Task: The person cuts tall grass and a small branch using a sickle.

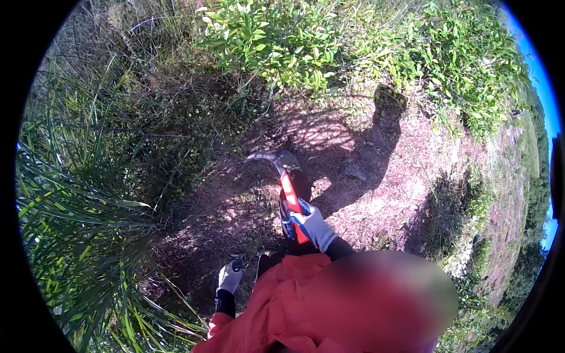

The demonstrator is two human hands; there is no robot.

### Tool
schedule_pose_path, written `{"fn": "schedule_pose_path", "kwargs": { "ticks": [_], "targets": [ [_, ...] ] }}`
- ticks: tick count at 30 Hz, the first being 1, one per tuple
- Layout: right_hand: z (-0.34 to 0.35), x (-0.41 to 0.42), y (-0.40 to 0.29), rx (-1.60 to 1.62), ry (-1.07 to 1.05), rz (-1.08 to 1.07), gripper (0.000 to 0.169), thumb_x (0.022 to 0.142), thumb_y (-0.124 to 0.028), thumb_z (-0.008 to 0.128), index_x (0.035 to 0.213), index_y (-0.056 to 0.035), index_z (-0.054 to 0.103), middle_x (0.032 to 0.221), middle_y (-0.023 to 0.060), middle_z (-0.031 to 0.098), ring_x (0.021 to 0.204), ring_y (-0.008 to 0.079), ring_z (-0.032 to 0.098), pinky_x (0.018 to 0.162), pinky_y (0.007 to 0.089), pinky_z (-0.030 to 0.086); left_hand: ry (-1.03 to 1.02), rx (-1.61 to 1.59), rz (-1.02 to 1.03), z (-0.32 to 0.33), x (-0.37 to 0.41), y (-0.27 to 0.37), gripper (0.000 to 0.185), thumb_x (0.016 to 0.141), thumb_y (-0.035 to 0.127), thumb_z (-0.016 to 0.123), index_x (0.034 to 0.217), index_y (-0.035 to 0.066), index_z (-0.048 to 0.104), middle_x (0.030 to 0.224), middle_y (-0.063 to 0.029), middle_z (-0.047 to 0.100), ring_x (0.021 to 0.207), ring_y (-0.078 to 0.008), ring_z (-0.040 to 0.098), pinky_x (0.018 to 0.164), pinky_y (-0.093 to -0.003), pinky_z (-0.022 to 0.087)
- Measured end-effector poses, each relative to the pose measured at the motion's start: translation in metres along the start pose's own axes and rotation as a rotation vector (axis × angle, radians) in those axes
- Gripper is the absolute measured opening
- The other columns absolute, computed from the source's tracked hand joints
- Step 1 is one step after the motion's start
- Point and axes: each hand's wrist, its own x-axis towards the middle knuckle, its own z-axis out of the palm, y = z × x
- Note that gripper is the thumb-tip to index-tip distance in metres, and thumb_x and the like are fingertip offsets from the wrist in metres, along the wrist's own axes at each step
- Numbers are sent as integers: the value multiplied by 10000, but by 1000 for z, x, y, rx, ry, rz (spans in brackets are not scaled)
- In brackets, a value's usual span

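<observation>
My right hand (314, 225), in a pale glove with blue on the fingers, is closed around the red handle of a sickle (289, 189). Its curved metal blade points up and to the left, above the ground and close to a dark boot (292, 162). My left hand (230, 276), also in a pale glove, hangs lower left beside the red jacket (282, 300) with its fingers curled. Whether anything is in those fingers cannot be made out. Dry grass litter (247, 207) covers the shaded ground around both hands.
Long-bladed grass (79, 212) stands thick on the left. Leafy green shrubs (282, 39) line the far side, with tangled dry stems (172, 88) beside them. More low growth (446, 207) rises on the right. A shadow (382, 141) falls across the brown ground.
</observation>
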Motion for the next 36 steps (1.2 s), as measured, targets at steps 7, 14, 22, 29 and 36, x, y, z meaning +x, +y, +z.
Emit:
{"fn": "schedule_pose_path", "kwargs": {
  "ticks": [7,14,22,29,36],
  "targets": [
    [-14,55,32,-159,17,91,85,859,-80,607,939,-58,590,707,16,586,542,112,527,470,299,460,90,-49,-113,13,13,9,278,693,258,659,922,102,661,871,-135,663,838,-314,629,755,-400,498],
    [-28,210,38,-266,138,6,349,822,-99,631,1130,-39,479,688,46,562,529,125,529,456,303,440,64,-93,-127,35,79,34,218,695,238,649,871,110,669,826,-125,667,798,-311,637,715,-397,506],
    [36,466,2,-531,220,-438,330,844,-80,564,1157,-58,464,667,19,543,493,114,509,416,287,426,255,-301,-91,64,214,41,395,686,137,676,1057,15,614,921,-154,662,846,-286,647,774,-346,510],
    [175,560,48,-1097,-89,-1162,589,873,-220,551,1363,2,312,664,78,557,468,202,542,428,326,432,754,-80,372,34,333,100,380,688,56,641,1065,29,598,1007,-142,623,937,-318,585,872,-401,455],
    [153,611,121,-1399,-299,-1046,489,883,-246,503,1288,-3,376,826,105,595,603,226,610,469,326,474,964,124,739,-32,470,171,376,744,106,629,1115,50,609,1074,-129,610,1019,-323,570,887,-411,443]
  ]
}}
